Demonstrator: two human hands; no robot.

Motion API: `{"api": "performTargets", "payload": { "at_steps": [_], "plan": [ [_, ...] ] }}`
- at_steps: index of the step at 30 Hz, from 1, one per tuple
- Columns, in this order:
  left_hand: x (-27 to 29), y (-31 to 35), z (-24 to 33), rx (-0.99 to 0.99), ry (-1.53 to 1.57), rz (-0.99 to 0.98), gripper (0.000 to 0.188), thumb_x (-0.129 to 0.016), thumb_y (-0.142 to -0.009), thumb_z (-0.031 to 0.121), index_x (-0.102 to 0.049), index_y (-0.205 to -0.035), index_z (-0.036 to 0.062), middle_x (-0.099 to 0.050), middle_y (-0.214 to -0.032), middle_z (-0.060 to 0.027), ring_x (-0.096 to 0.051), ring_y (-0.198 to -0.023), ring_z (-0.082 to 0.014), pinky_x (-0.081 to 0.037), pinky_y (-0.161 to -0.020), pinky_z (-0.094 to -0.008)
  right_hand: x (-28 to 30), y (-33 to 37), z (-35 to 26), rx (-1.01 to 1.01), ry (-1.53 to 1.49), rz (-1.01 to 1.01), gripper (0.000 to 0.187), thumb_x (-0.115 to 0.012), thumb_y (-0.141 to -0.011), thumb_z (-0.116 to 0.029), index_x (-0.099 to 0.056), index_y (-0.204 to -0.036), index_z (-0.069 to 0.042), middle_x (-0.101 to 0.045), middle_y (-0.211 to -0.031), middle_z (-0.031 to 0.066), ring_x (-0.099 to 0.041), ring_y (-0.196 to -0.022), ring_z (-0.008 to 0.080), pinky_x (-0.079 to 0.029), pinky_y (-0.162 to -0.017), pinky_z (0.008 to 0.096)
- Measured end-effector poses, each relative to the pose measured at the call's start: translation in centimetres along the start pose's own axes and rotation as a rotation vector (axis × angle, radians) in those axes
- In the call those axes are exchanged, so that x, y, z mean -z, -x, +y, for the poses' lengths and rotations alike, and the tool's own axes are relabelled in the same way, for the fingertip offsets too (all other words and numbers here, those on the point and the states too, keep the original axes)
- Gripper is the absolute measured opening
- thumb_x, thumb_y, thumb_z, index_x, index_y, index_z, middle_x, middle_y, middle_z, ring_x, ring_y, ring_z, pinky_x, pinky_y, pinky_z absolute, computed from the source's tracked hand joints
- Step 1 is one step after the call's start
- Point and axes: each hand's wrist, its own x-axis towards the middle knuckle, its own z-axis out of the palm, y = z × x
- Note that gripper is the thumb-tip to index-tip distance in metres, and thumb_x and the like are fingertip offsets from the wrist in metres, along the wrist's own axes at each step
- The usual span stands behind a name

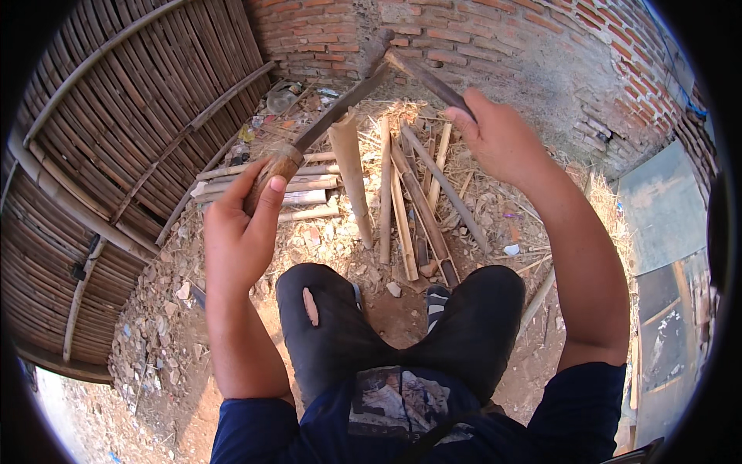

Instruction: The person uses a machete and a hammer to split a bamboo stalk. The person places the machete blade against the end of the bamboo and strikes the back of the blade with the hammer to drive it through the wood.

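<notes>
My left hand (243, 228) is closed round the wooden handle of a machete (340, 110), its thumb along the grip. The blade slants up and away to the right, crossing the top end of an upright bamboo piece (352, 170); I cannot tell how deep it sits in it. In my right hand (502, 135) is the dark handle of a hammer (425, 77). The hammer's head (377, 52) is by the blade's far end; whether they touch is unclear.
Split bamboo lengths (413, 193) lean and lie beyond my knees, with a stack of bamboo pieces (309, 183) to their left. Straw and rubble cover the ground. A brick wall (464, 46) stands at the back, a bamboo slat wall (147, 100) at left, grey sheets (661, 205) at right.
</notes>
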Motion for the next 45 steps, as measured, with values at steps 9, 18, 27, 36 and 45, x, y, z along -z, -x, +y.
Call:
{"api": "performTargets", "payload": {
  "at_steps": [9,18,27,36,45],
  "plan": [
    [0.4,-0.6,0.2,0.096,0.025,-0.007,0.045,-0.071,-0.099,0.034,-0.068,-0.127,-0.0014,-0.062,-0.073,-0.0002,-0.052,-0.069,-0.0063,-0.045,-0.064,-0.0258,3.5,-2.0,0.2,0.127,-0.304,0.455,0.050,-0.045,-0.108,-0.052,-0.060,-0.104,-0.004,-0.064,-0.077,0.0159,-0.066,-0.070,0.0327,-0.050,-0.069,0.0478],
    [-0.1,-0.8,-0.4,0.047,0.016,0.000,0.049,-0.071,-0.098,0.036,-0.067,-0.129,-0.0015,-0.066,-0.077,-0.0022,-0.056,-0.073,-0.0066,-0.047,-0.067,-0.0262,0.6,-1.2,-0.3,0.000,-0.086,0.011,0.051,-0.045,-0.108,-0.051,-0.059,-0.102,-0.003,-0.061,-0.074,0.0133,-0.061,-0.065,0.0259,-0.048,-0.065,0.0444],
    [-1.5,-1.7,-0.6,0.030,0.010,0.018,0.048,-0.070,-0.098,0.035,-0.067,-0.128,-0.0030,-0.066,-0.076,-0.0052,-0.058,-0.072,-0.0091,-0.049,-0.068,-0.0275,1.2,1.5,-4.4,0.114,-0.348,0.235,0.043,-0.051,-0.106,-0.046,-0.060,-0.103,-0.005,-0.066,-0.074,0.0138,-0.067,-0.068,0.0343,-0.048,-0.061,0.0471],
    [-1.8,-1.6,0.2,0.016,-0.069,0.002,0.048,-0.068,-0.099,0.035,-0.067,-0.126,-0.0042,-0.065,-0.070,-0.0076,-0.058,-0.065,-0.0110,-0.048,-0.063,-0.0297,3.4,1.7,-4.5,0.226,-0.208,0.245,0.039,-0.057,-0.103,-0.042,-0.058,-0.101,-0.003,-0.062,-0.069,0.0207,-0.067,-0.070,0.0388,-0.047,-0.060,0.0515],
    [-1.7,-2.0,-0.4,-0.001,-0.121,0.021,0.049,-0.068,-0.098,0.038,-0.067,-0.125,-0.0034,-0.071,-0.078,-0.0146,-0.067,-0.072,-0.0168,-0.053,-0.071,-0.0325,1.5,2.3,-4.0,0.295,-0.037,0.197,0.036,-0.058,-0.104,-0.040,-0.057,-0.100,-0.004,-0.060,-0.065,0.0179,-0.063,-0.064,0.0384,-0.045,-0.057,0.0464]
  ]
}}
